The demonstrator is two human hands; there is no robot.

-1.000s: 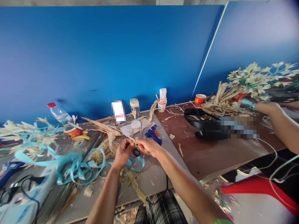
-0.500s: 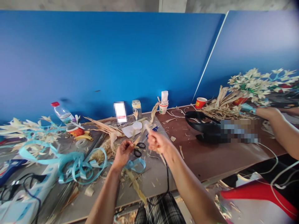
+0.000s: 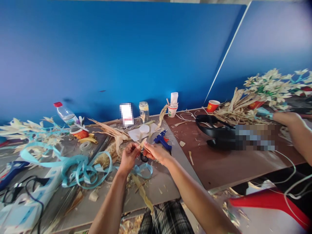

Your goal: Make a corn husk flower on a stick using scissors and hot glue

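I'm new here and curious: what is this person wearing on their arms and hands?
Nothing that shows. The left hand and right hand are ungloved, and both forearms are bare as far as they show: no sleeve, watch or band in view.

Most of the husk strip (image 3: 142,143) is hidden inside the closed left hand (image 3: 129,155); only its tip pokes out. Whether the right hand (image 3: 156,152) grips that strip or the scissors (image 3: 143,159) below cannot be told, and of the scissors just a black loop shows. A blurred patch covers the card (image 3: 126,114) at the back of the worktop (image 3: 168,191); another masks the right part of the black thing (image 3: 214,133). A co-worker's hand (image 3: 286,118) enters from the right, arm cut by the edge, its grip lost among the flowers (image 3: 273,83), themselves cropped. The power strip (image 3: 21,213) and plaid cloth (image 3: 165,221) run off the bottom.
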